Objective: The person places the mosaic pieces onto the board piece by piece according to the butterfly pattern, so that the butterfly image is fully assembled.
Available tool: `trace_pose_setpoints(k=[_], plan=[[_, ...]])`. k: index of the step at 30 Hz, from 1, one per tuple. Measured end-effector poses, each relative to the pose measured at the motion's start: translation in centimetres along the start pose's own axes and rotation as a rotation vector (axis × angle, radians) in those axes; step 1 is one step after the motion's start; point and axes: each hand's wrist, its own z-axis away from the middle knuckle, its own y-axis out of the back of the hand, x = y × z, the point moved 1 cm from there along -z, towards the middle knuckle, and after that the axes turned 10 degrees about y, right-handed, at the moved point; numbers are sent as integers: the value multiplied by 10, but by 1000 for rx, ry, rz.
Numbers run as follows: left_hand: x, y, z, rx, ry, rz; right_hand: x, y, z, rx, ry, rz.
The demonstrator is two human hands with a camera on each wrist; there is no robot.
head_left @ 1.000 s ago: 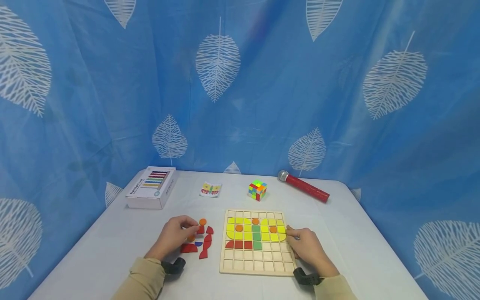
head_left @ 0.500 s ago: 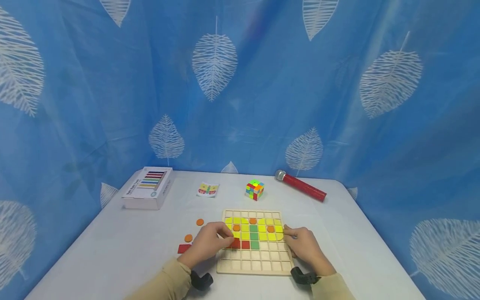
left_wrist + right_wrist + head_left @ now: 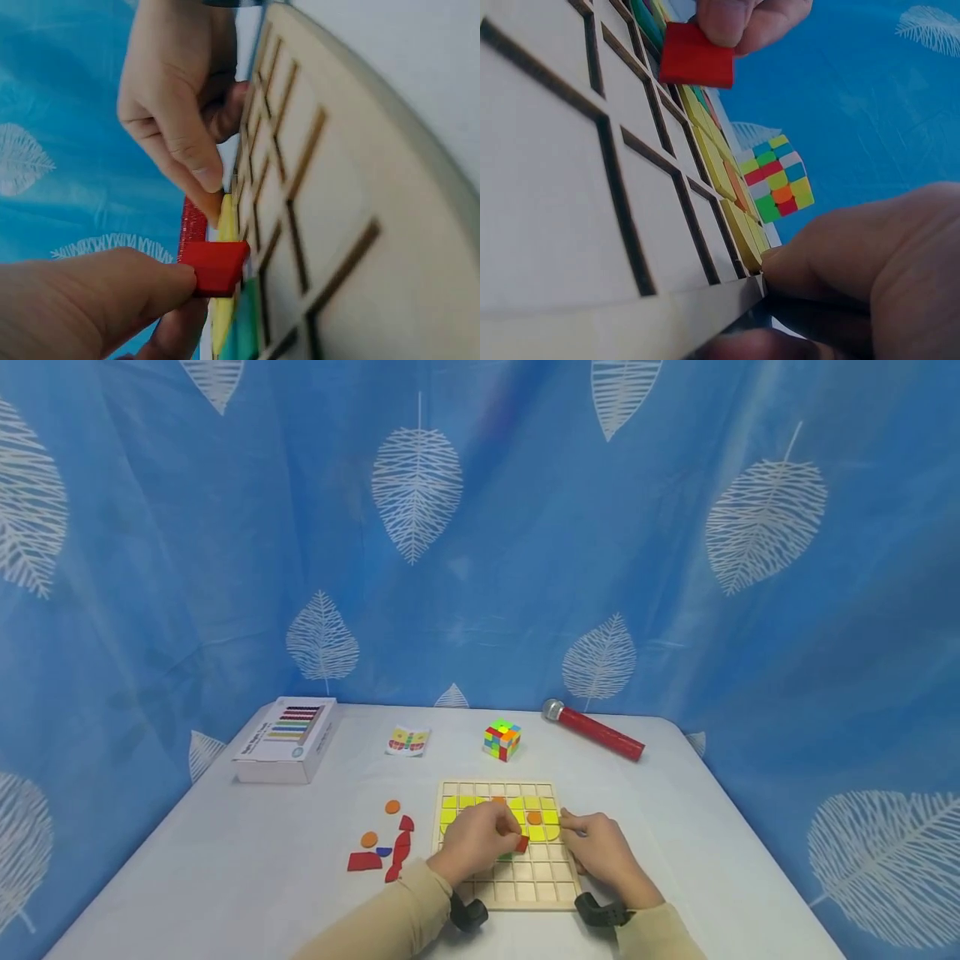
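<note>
In my left hand (image 3: 480,839) a small red square tile (image 3: 217,268) is pinched between thumb and fingers. It hovers just over the wooden grid board (image 3: 525,892), near the green tiles (image 3: 244,322), partly hidden in the head view. Yellow tiles (image 3: 536,833) and orange round ones (image 3: 534,817) fill part of the upper rows; my left hand covers others. At the board's right edge, my right hand (image 3: 603,852) grips the rim beside the yellow tiles, with fingers curled at the side.
Loose red pieces (image 3: 364,862), orange discs (image 3: 392,807) and a blue half-round (image 3: 384,852) lie left of the board. Farther back are a white box (image 3: 285,739), a pattern card (image 3: 408,741), a puzzle cube (image 3: 502,741) and a red microphone (image 3: 600,733).
My left hand has moved right from the loose pieces, across the board's left side, to its middle, carrying the red tile. My right hand has stayed at the board's right edge.
</note>
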Motion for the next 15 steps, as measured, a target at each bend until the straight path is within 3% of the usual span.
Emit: trace_pose_setpoints(k=[15], plan=[[5, 1, 1, 4, -42, -111, -1, -1, 1, 21, 17, -7]])
